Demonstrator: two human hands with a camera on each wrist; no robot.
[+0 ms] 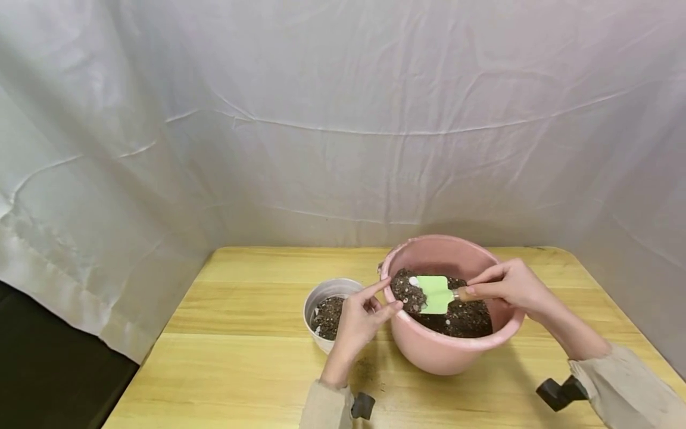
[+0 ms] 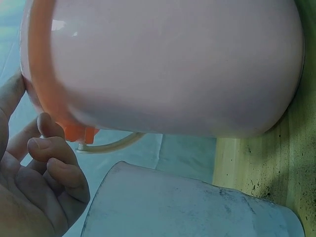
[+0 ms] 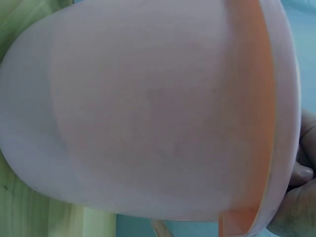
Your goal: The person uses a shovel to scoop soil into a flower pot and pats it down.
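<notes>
While right hand [image 1: 513, 288] grips trowel [image 1: 435, 294] over pink basin [image 1: 450, 351], left hand [image 1: 358, 319] rests open at rim.

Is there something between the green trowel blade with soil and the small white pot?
Yes. The rim of the pink plastic basin and the left hand, which touches that rim, lie between the green trowel blade and the small white pot.
</notes>
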